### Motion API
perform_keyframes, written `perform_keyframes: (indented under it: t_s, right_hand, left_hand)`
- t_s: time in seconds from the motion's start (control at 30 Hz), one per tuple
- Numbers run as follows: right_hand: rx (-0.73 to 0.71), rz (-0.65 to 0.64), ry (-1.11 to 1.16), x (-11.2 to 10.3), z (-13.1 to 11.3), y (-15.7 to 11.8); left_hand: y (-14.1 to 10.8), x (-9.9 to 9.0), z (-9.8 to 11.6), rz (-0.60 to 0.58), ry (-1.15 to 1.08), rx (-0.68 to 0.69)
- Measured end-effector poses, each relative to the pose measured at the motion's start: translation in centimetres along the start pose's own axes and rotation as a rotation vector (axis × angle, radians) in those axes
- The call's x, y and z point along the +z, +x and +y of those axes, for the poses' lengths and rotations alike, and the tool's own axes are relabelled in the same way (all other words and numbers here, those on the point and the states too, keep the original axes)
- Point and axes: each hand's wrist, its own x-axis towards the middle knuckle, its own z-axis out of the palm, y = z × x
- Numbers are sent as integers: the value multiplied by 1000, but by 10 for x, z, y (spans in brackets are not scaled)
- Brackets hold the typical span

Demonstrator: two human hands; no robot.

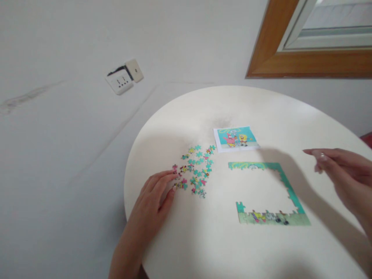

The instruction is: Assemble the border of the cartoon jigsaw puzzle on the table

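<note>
My left hand rests at the left of the table, its fingers apart and their tips touching the edge of a scatter of loose puzzle pieces, teal, pink and yellow. Right of the pieces lies a partly joined puzzle border, with top, right and bottom sides joined and a short stub at the lower left. Behind it is a reference picture with cartoon figures on teal. Raised over the table's right side is my right hand, thumb and fingers pinched together; whatever is between them is too small to make out.
The round white table stands against a pale wall. A socket hangs loose on the wall at the upper left. A wood-framed window is at the upper right.
</note>
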Motion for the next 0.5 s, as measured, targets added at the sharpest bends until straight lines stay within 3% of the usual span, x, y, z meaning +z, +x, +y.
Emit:
perform_keyframes:
  t_s: [0.5]
  right_hand:
    - [23,-18,46,0,-3,1]
  left_hand:
    - [3,-2,2,-69,5,87]
